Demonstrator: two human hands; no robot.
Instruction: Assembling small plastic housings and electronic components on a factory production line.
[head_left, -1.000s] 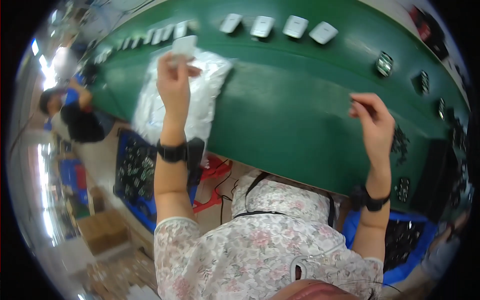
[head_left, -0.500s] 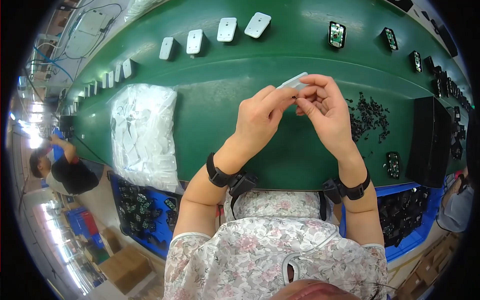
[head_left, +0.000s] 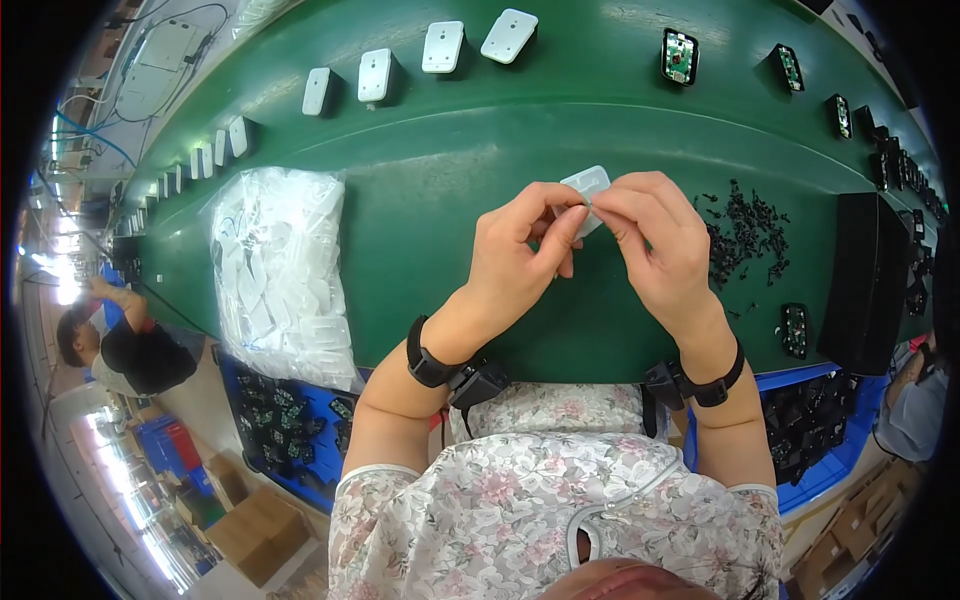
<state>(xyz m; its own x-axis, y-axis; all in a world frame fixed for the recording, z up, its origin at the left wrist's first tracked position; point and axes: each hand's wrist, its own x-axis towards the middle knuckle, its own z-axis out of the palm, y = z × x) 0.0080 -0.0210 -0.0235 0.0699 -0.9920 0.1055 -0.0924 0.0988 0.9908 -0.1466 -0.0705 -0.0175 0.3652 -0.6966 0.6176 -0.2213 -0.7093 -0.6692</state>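
Over the middle of the green bench, a translucent white plastic cover (head_left: 587,181) is held between my two hands. My left hand (head_left: 525,240) is closed on its left edge with thumb and fingers. My right hand (head_left: 660,235) pinches at the cover's right side, fingertips close to the left thumb; whether a small part sits between them is hidden. To the right of my right hand lies a loose pile of small black parts (head_left: 752,235). A clear bag of white plastic covers (head_left: 280,270) rests left of my left hand.
White-topped cases (head_left: 442,47) stand in a curved row at the far left. Black cases with green circuit boards (head_left: 680,56) line the far right. A black box (head_left: 858,285) stands at the right, beside one board unit (head_left: 794,330). Blue bins (head_left: 325,455) sit below the bench; a person (head_left: 140,340) is at left.
The cover has come lower and turned, so more of its face shows between my hands. My fingers have shifted their hold, the left thumb now lying across it.
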